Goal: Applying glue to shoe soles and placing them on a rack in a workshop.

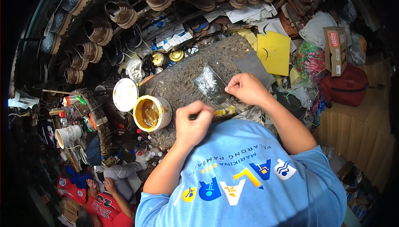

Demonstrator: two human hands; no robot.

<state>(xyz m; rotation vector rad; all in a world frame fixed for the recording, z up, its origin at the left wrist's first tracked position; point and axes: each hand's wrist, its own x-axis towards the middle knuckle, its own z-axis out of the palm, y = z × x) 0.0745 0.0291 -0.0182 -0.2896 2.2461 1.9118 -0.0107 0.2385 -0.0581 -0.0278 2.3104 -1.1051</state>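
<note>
A thin dark sheet point(210, 85) with a glossy, whitish shine lies on the crusted work block point(178, 75) in front of me. My right hand point(248, 89) pinches the sheet's right edge between thumb and fingertips. To the left, my left hand point(193, 121) is curled into a loose fist above the near edge of the block. What it holds, if anything, is hidden. A yellow-smeared piece point(224, 110) lies between my hands; I cannot tell its kind. Left of my left hand stands an open tub point(164, 112) of amber, glue-like stuff, its white lid point(125, 94) leaning beside it.
Yellow sheets point(273, 52) and a grey sheet point(253, 67) lie at the block's far right. Brown shoes point(120, 14) line the shelves behind. A cardboard box point(335, 50) sits on a red bag point(347, 86) at right. Another person in red point(106, 204) sits at lower left.
</note>
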